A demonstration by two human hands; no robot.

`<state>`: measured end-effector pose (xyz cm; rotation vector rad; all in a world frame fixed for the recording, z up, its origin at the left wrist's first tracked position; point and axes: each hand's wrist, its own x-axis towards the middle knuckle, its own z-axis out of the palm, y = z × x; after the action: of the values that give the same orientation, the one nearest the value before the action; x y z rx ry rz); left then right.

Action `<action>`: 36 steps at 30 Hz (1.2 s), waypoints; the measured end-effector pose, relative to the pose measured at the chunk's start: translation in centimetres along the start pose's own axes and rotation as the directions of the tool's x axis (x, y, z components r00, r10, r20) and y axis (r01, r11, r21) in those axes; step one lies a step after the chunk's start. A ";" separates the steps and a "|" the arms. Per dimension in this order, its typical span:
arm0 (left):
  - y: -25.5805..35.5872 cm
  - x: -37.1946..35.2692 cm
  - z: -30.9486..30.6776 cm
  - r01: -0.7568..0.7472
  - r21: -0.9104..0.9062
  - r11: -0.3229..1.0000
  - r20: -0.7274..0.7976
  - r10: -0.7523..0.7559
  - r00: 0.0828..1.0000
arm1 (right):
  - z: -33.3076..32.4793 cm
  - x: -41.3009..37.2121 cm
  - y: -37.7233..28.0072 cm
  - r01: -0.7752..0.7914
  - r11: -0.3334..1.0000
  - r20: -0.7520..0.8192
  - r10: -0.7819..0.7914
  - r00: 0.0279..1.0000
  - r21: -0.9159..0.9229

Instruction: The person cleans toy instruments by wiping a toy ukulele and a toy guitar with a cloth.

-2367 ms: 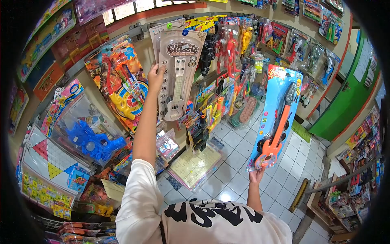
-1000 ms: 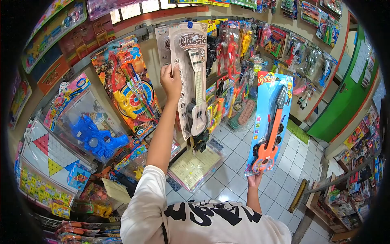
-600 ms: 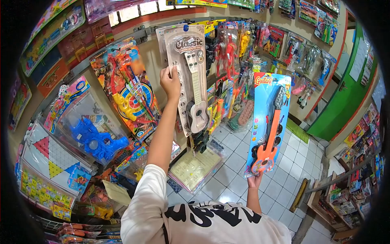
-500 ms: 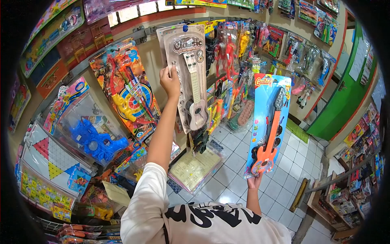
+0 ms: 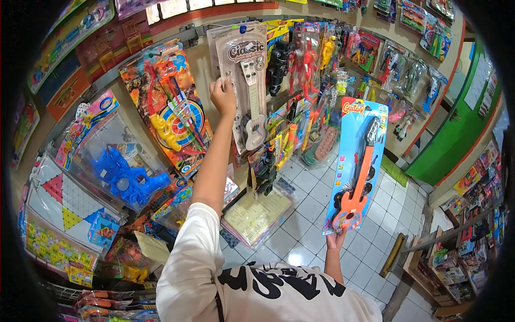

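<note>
My left hand (image 5: 223,97) is closed on the left edge of a packaged toy ukulele (image 5: 254,115), a pale wood-coloured one on a card marked "Classic". The pack hangs upright against the wall rack, its top near a blue hook tip, with another card edge showing behind it. Low on the right, my right hand (image 5: 336,239) grips the bottom end of a packaged toy guitar (image 5: 355,196), orange on a blue card. That pack stands nearly upright, clear of the rack; some of the fingers are hidden behind it.
Left of the ukulele hangs an archery set (image 5: 179,121), with a blue toy in a bag (image 5: 126,177) lower down. Packaged figures (image 5: 304,61) hang to the right. A flat plastic-wrapped stack (image 5: 255,217) lies on the tiled floor (image 5: 300,225). A green door (image 5: 456,134) stands at right.
The ukulele pack has moved upward and back toward the wall, with my left hand still on its edge. The blue guitar pack in my right hand has barely shifted.
</note>
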<state>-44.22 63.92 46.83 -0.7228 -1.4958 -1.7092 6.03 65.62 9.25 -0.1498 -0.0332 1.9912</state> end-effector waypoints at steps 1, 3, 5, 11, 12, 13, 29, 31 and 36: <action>0.1 0.0 -0.3 0.042 -0.023 0.999 0.044 -0.041 0.998 | 0.3 -0.1 0.2 -0.002 1.000 -0.010 0.002 1.000 -0.009; 0.1 0.1 -0.9 0.128 -0.062 0.990 0.131 -0.119 0.984 | 0.6 -0.4 0.8 -0.013 0.999 0.036 0.014 0.999 -0.030; -0.3 -0.6 -1.7 0.010 -0.093 0.996 0.083 -0.002 0.997 | 0.7 -0.6 1.3 -0.038 0.998 0.060 0.041 0.997 -0.055; 4.7 -5.1 -13.1 0.619 -0.333 0.712 0.588 -0.356 0.726 | 1.1 -1.2 4.9 -0.283 0.941 0.211 0.319 0.924 -0.184; 6.0 -5.6 -16.1 0.739 -0.408 0.536 0.686 -0.355 0.635 | 0.7 -1.2 5.6 -0.279 0.927 0.181 0.328 0.927 -0.251; 6.9 -6.3 -19.4 0.827 -0.450 0.336 0.769 -0.324 0.551 | 0.3 -1.3 5.9 -0.326 0.897 0.150 0.381 0.912 -0.300; 9.5 -22.1 -66.5 0.926 0.216 0.310 0.308 -0.922 0.236 | -0.1 -3.7 15.4 -0.667 -0.081 -0.348 0.896 0.277 -0.741; 10.0 -24.7 -69.0 0.962 0.136 0.238 0.214 -0.955 0.206 | -2.3 -5.4 18.1 -0.612 -0.097 -0.325 0.905 0.274 -0.785; 4.4 -36.4 -80.1 0.946 0.125 0.300 -0.043 -0.951 0.308 | -12.0 -9.9 22.5 -0.524 -0.044 -0.275 0.886 0.373 -0.851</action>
<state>-15.47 -9.24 7.00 0.4195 -2.2800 -2.3709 -8.86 46.79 -3.77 -0.5492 -1.6589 2.8864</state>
